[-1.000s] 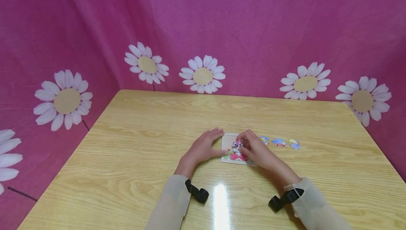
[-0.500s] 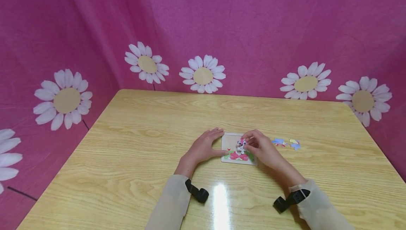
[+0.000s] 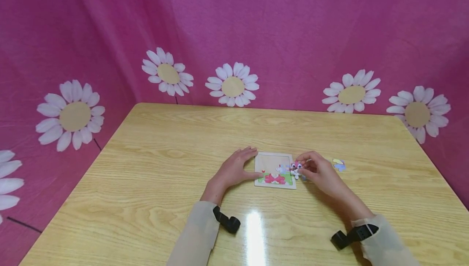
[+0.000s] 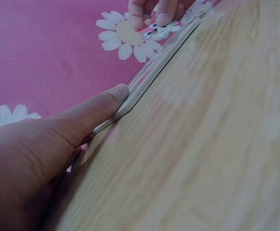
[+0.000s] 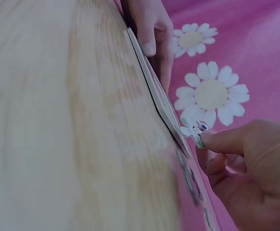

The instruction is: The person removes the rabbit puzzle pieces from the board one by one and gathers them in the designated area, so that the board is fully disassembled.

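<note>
My left hand (image 3: 233,172) rests at the left side of a small wooden puzzle board (image 3: 257,181), thumb on its edge and fingers by the far corner. My right hand (image 3: 320,172) pinches a puzzle piece (image 3: 296,168) with a pink-and-white cartoon animal face. That piece is tilted just over the board's right edge; the right wrist view shows the piece (image 5: 195,131) between thumb and fingers. Green and red pieces (image 3: 275,179) fill the board's near part, with a pale blue piece (image 3: 282,169) above them. The upper left of the board shows bare wood.
A loose blue-and-yellow puzzle piece (image 3: 339,165) lies on the wooden table (image 3: 183,143) to the right of my right hand. Other loose pieces are partly hidden by that hand. A pink curtain (image 3: 286,34) with white flowers hangs behind the table.
My right hand has moved right with the animal-face piece, from over the middle of the board to its right edge, uncovering the pale blue piece. The left hand has stayed in place.
</note>
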Demonstrator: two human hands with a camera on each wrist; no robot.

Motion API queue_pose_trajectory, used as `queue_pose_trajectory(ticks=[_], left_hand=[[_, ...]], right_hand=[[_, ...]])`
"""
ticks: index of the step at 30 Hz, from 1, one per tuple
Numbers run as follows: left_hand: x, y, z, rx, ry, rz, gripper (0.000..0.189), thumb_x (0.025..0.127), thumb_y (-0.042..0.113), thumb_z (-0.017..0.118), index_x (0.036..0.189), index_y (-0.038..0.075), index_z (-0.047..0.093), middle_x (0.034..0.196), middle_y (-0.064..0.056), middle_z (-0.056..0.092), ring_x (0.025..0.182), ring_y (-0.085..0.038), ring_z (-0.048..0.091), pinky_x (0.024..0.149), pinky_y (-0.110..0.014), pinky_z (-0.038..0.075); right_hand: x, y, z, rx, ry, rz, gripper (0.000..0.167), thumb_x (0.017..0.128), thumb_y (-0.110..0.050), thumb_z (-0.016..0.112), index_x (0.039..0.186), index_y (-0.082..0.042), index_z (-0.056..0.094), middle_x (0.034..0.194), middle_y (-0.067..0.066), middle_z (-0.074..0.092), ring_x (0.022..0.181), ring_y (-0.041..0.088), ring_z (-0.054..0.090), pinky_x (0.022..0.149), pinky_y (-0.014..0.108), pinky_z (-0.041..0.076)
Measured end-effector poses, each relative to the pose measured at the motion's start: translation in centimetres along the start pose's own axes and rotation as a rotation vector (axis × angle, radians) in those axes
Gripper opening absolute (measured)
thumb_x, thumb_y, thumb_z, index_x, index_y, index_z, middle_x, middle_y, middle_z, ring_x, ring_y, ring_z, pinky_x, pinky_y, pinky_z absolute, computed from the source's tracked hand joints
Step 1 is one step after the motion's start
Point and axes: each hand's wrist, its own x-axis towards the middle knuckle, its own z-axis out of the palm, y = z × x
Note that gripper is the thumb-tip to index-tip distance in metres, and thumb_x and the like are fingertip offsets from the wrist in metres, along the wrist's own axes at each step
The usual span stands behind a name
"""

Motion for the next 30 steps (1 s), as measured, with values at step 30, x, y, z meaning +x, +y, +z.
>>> queue_pose_trajectory(ticks=[30], left_hand=[[0.0,-0.1,0.1,-0.002,-0.002,-0.003,0.079,0.081,0.05,0.075,0.148,0.02,0.045,0.16,0.002,0.035,0.151,-0.017,0.026,0.126,-0.04,0.022]], right_hand=[[-3.8,2.9,-4.6,-0.097,0.085,-0.004,0.024,0.083,0.013,0.067,0.105,0.007,0.059,0.102,0.015,0.059,0.088,-0.016,0.05,0.076,-0.002,0.045]])
